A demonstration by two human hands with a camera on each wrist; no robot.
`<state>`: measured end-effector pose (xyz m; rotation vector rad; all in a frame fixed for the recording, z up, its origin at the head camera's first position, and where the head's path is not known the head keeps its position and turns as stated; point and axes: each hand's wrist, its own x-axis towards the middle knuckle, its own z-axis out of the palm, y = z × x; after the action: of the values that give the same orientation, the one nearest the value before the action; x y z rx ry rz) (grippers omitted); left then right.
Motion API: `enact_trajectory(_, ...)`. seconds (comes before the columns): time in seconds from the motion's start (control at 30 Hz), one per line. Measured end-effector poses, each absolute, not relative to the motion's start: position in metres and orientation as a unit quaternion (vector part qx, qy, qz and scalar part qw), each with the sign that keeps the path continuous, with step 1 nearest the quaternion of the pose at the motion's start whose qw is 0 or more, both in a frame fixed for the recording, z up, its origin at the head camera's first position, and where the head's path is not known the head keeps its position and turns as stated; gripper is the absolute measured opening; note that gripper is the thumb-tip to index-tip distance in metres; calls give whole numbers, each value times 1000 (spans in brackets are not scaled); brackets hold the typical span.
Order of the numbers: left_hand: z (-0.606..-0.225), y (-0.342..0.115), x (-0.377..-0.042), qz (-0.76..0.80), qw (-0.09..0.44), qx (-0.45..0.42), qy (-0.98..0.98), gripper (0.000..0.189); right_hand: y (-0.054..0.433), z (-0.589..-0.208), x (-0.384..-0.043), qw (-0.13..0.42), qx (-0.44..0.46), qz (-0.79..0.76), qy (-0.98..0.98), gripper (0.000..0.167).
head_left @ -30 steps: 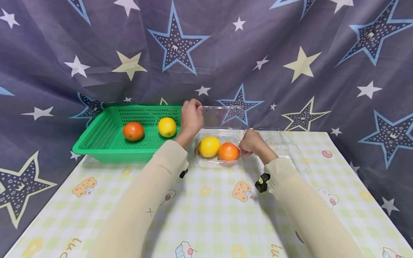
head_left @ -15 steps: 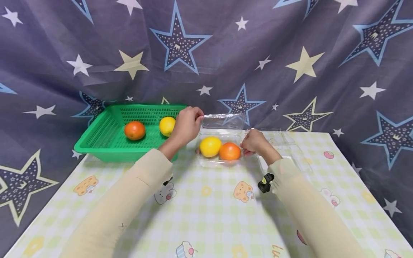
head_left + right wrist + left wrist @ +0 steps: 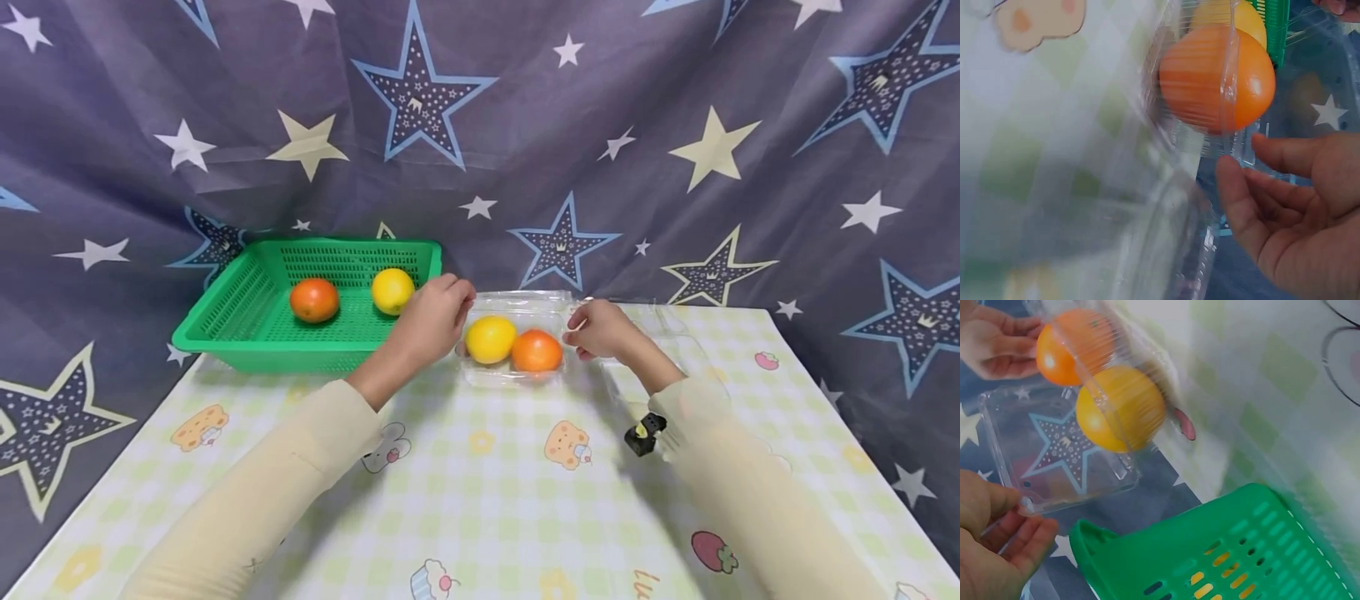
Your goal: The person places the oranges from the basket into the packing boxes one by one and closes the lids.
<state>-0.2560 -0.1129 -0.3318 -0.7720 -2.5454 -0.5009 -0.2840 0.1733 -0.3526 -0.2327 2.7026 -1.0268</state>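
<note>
A clear plastic clamshell box (image 3: 512, 380) holds a yellow lemon-like fruit (image 3: 491, 339) and an orange (image 3: 537, 352) side by side. Its hinged lid (image 3: 1004, 447) leans back behind the fruit, raised at a low slant. With thumb and fingertips my left hand (image 3: 433, 321) pinches the lid's left corner, clearest in the left wrist view. At the box's right side is my right hand (image 3: 606, 331), its thumb and forefinger parted and loosely bent by the rim (image 3: 1230, 81). Whether a fingertip touches the rim is hard to tell.
Left of the box stands a green slotted basket (image 3: 255, 354) with a red-orange fruit (image 3: 314, 300) and a yellow fruit (image 3: 392, 291) inside. More clear plastic packaging (image 3: 667, 321) lies right of the box. Behind the checked tablecloth (image 3: 480, 500) hangs a star-patterned curtain (image 3: 465, 75).
My left hand has come down and toward me, tilting the lid lower. The right hand has loosened at the box's side, and its wrist has shifted right. Both fruits in the box stay put.
</note>
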Motion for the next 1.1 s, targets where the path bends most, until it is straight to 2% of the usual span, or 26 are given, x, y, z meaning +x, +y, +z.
enact_trajectory(0.23, -342, -118, -251, -136, 246, -340, -898, 11, 186, -345, -268, -2, -163, -288, 944, 16)
enact_trajectory(0.4, -351, -121, -248, -111, 269, -365, -884, 12, 189, -346, -258, -105, -244, -248, 931, 18)
enact_trajectory(0.6, -358, -122, -245, -93, 289, -380, -874, 9, 191, -349, -253, -213, -346, -179, 896, 11)
enact_trajectory(0.77, -361, -123, -243, -92, 294, -386, -869, 11, 190, -352, -250, -248, -415, -145, 864, 11)
enact_trajectory(1.1, -371, -125, -237, -68, 275, -395, -874, 10, 189, -362, -245, -250, -474, -100, 838, 11)
